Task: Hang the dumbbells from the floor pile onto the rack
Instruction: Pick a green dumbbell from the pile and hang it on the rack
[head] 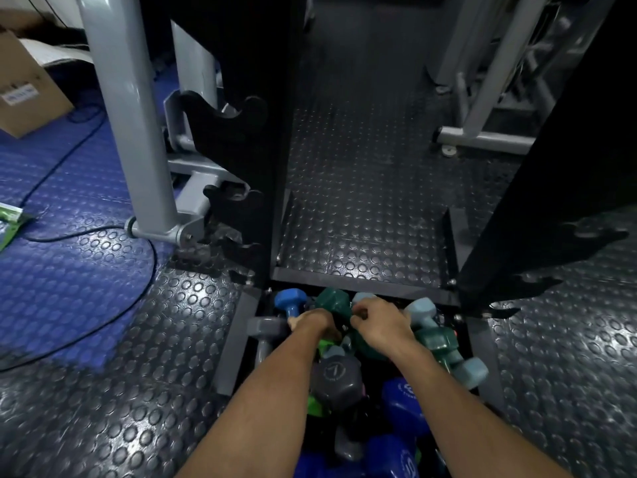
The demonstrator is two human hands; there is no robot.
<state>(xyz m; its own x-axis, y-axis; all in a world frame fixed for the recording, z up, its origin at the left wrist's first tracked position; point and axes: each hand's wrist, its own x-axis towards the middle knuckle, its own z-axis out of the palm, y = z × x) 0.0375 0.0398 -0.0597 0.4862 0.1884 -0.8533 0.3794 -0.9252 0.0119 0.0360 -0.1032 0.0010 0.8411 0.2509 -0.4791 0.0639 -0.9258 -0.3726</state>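
1. Down at the foot of the black rack (272,139), between its two uprights, I see the pile of dumbbells (365,381) lying on the studded rubber floor (362,188).
2. My left hand (312,322) reaches into the far part of the pile. Its fingers are curled downward among the dumbbells, but they are hidden behind the back of the hand, so I cannot tell what they pinch.
3. My right hand (381,322) is just beside the left one. Its fingers are curled and touch the dark green dumbbell (334,301), which lies at the far edge of the pile, between both hands.
4. A blue dumbbell (290,301) stands at the far left of the pile, and a grey dumbbell (267,334) lies near the left hand.
5. A light blue dumbbell (422,310) is at the right side, near the right hand.
6. A grey hexagonal dumbbell (336,377) lies between my forearms, closer to me.
7. Empty black hooks (224,115) stick out from the left upright.
8. Far to the left, a cardboard box (27,88) and a black cable (69,157) lie on the blue floor mat (69,270).
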